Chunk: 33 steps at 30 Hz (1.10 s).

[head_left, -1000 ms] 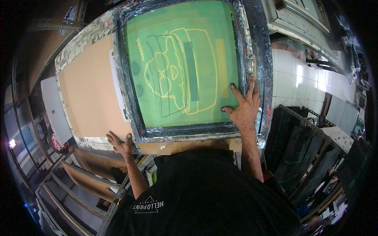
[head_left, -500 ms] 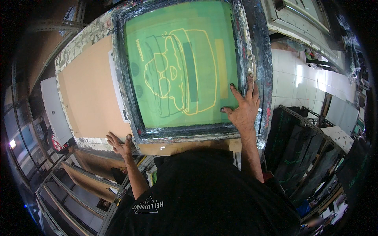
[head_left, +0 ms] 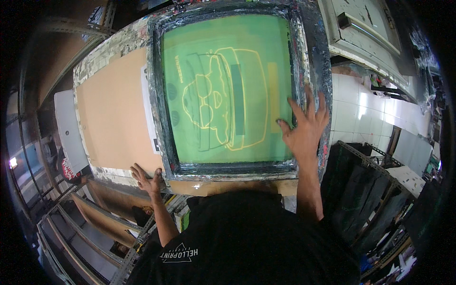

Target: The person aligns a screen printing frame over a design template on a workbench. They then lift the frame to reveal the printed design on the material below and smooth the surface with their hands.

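Observation:
A screen printing frame (head_left: 155, 90) with dark, paint-stained edges lies before me. Its green mesh (head_left: 190, 42) carries a yellow line drawing of a burger-like figure with glasses. Over the frame's right edge is my right hand (head_left: 306, 135), fingers spread and holding nothing; its thumb reaches above the mesh. Whether these fingertips touch the frame I cannot tell. To the left lies a flat tan board (head_left: 111, 109), with a strip of white paper (head_left: 149, 114) showing between it and the frame. My left hand (head_left: 149, 182) rests open at the board's near right corner, fingers apart.
The worktable (head_left: 111, 175) has a paint-spattered rim. Below left stands a metal rack (head_left: 90, 232) with wooden panels. Dark panels (head_left: 351, 175) fill another rack at right. A worn white cabinet (head_left: 365, 28) stands at the far right, above a white tiled floor (head_left: 354, 104).
The head view has shifted, so the table sits lower and further right. My right hand has moved farther from me along the frame's right edge. My left hand stays by the board's corner.

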Each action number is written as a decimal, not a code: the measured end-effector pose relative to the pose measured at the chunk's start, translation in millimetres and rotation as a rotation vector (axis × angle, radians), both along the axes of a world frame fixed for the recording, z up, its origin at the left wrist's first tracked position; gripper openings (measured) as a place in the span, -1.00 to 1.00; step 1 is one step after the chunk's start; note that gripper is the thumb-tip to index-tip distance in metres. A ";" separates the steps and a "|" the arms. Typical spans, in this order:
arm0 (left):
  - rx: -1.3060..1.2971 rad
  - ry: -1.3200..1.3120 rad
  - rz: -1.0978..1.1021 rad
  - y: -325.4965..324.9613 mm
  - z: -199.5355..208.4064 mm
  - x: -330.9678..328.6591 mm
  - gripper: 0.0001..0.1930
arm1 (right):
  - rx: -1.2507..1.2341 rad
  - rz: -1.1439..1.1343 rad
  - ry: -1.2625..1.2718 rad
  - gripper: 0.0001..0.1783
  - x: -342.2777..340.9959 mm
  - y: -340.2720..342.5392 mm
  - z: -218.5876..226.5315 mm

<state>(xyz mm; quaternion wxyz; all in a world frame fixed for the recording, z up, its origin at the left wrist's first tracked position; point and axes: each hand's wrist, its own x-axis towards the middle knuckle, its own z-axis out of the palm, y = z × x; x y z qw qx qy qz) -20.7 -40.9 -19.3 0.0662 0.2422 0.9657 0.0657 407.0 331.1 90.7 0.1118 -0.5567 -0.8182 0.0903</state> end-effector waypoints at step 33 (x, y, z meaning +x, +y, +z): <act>0.018 0.002 -0.009 3.9 2.3 3.9 0.28 | -0.057 0.129 -0.064 0.04 -8.1 48.5 -27.3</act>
